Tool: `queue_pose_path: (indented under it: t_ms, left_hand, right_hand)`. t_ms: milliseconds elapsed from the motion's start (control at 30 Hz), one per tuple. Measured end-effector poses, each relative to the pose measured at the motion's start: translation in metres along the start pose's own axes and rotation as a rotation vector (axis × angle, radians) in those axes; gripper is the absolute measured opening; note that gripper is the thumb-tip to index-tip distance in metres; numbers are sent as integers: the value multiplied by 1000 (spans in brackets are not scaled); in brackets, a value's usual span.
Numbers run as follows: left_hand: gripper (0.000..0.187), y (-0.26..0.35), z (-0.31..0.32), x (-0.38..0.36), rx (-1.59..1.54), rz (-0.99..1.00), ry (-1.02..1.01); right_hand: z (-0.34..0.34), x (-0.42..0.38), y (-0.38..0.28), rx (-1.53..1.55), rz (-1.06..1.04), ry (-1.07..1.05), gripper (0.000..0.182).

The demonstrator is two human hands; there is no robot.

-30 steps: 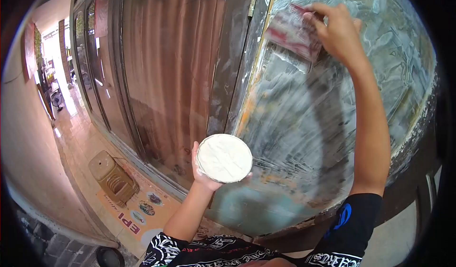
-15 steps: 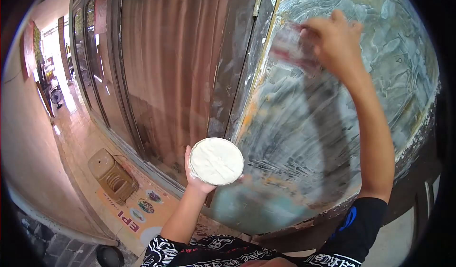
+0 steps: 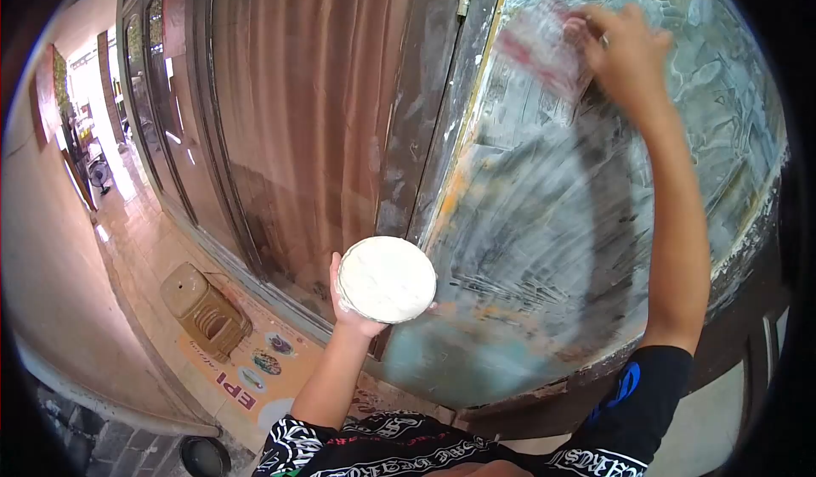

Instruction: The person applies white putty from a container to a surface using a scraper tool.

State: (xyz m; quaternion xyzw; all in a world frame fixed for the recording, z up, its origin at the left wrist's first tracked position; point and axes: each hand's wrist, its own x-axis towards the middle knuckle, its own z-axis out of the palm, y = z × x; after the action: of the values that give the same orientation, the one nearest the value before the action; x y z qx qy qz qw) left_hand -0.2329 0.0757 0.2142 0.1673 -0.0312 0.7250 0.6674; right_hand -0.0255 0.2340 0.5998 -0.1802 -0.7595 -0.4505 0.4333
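Observation:
In my left hand (image 3: 347, 307) rests a round, shallow container of white paste (image 3: 387, 279), held from below with its white surface facing me. My right hand (image 3: 625, 56) is up at the grey wall panel (image 3: 544, 214) on the right, fingers closed on a flat, squarish red-and-white piece (image 3: 544, 45). Motion blurs this piece, so its exact kind cannot be made out. It lies against or very close to the panel's upper left part. White streaks and curved smears cover much of the panel, with bluish and orange patches lower down.
Left of the panel stands a dark wooden frame (image 3: 425, 112) with glass and a brown curtain (image 3: 306, 112) behind it. A brown plastic stool (image 3: 204, 307) and an orange printed banner (image 3: 246, 371) are on the floor. A dark round bowl (image 3: 204, 457) sits at lower left.
My right hand has moved slightly up and to the right along the panel with the flat piece. My left hand and the container stay nearly in place.

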Motion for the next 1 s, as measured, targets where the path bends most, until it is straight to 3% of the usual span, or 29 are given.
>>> queue_pose_path:
  t_ms: [100, 167, 267, 367, 500, 567, 600, 667, 700, 767, 833, 967, 1000]
  left_hand:
    - [92, 3, -8, -2, -6, 36, 88]
    - [91, 6, -9, -7, -118, 37, 22]
    - [89, 10, -11, -11, -107, 51, 8]
    - [85, 13, -11, -15, -347, 35, -142]
    - [86, 15, -17, -14, -87, 86, -35]
    - [87, 16, -23, -14, -53, 145, 96]
    - [87, 17, -19, -16, -13, 130, 61]
    - [87, 17, -23, -17, -28, 150, 100]
    - [87, 18, -25, -18, -39, 171, 137]
    - [87, 19, -28, -20, -186, 173, 125]
    - [86, 17, -18, -22, -84, 127, -23]
    - [86, 16, -17, -21, -23, 157, 114]
    - [86, 16, -16, -22, -26, 141, 73]
  right_hand:
    - [-13, 7, 19, -22, 164, 66, 22]
    - [-23, -12, -5, 85, 6, 96, 23]
    - [-6, -62, -66, 171, -209, -213, 21]
    - [4, -67, -73, 100, -186, -327, 10]
    - [-19, -4, 0, 34, 189, 40, 19]
    - [-30, -4, 22, 134, 197, 106, 21]
    - [-32, -5, 25, 230, 200, 171, 23]
    - [-39, -34, -20, 355, 81, -32, 24]
    - [-20, -64, -43, 160, -155, 3, 26]
    - [-18, -101, -104, 247, -186, -446, 11]
    - [15, -142, -124, 258, -298, -510, 9]
    - [24, -101, -90, 67, -187, -411, 15]
    - [27, -82, -67, -17, -115, -130, 10]
